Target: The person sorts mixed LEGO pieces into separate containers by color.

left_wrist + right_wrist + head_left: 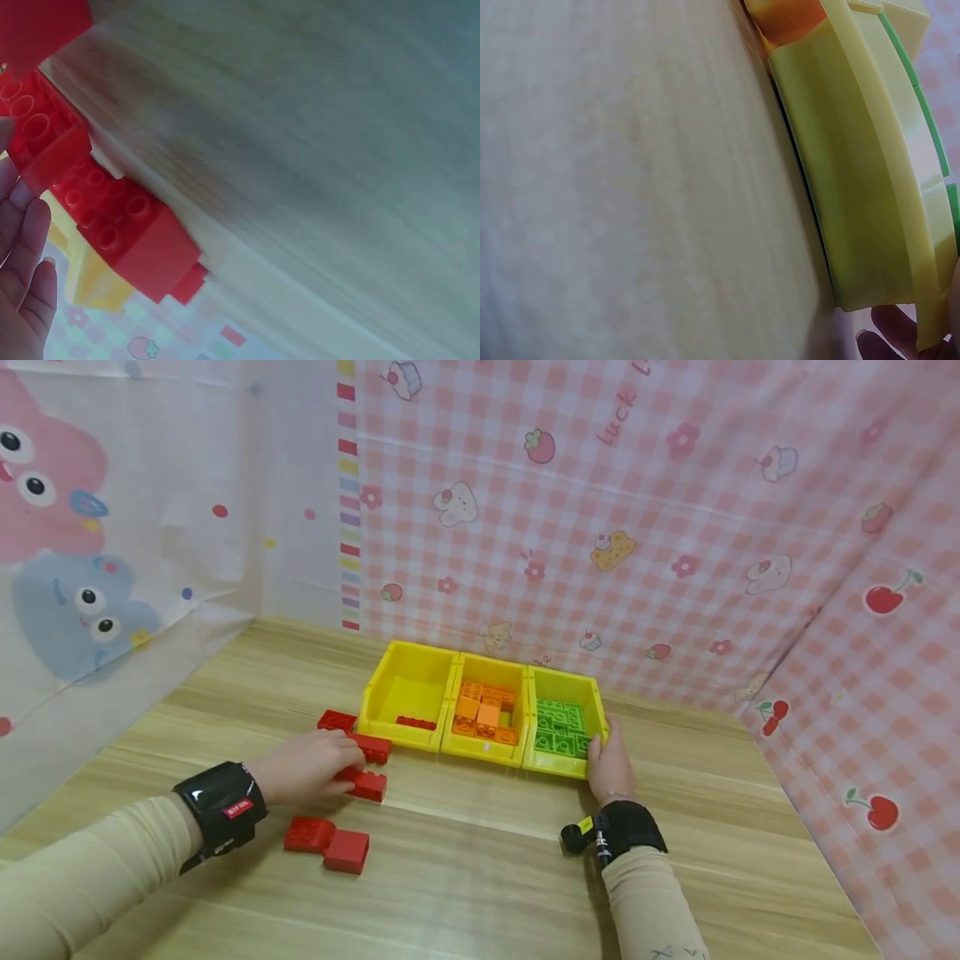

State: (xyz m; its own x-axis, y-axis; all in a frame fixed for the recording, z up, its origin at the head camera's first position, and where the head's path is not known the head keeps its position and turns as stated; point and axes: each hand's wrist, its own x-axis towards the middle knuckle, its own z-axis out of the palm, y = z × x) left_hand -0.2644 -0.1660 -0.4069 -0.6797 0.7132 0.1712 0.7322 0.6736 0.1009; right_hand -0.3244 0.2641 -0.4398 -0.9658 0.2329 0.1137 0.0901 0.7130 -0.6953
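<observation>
My left hand (311, 767) pinches a red toy brick (367, 785) between thumb and fingers, low over the table; in the left wrist view that brick (49, 131) is at the fingertips. Just beyond lie more red bricks (372, 747), close to the front of the left yellow bin (408, 681). That bin has a few red studs showing at its bottom. My right hand (612, 764) grips the right front corner of the right yellow bin (558, 767), thumb at the rim and fingers along the outer side. Green bricks (558, 727) lie in this bin.
Between those two bins stands a middle yellow bin (480, 750) with orange bricks (487, 713) inside. Two red bricks (347, 852) lie nearer me on the wooden table (480, 877). A pink checked cloth (570, 527) rises behind the bins.
</observation>
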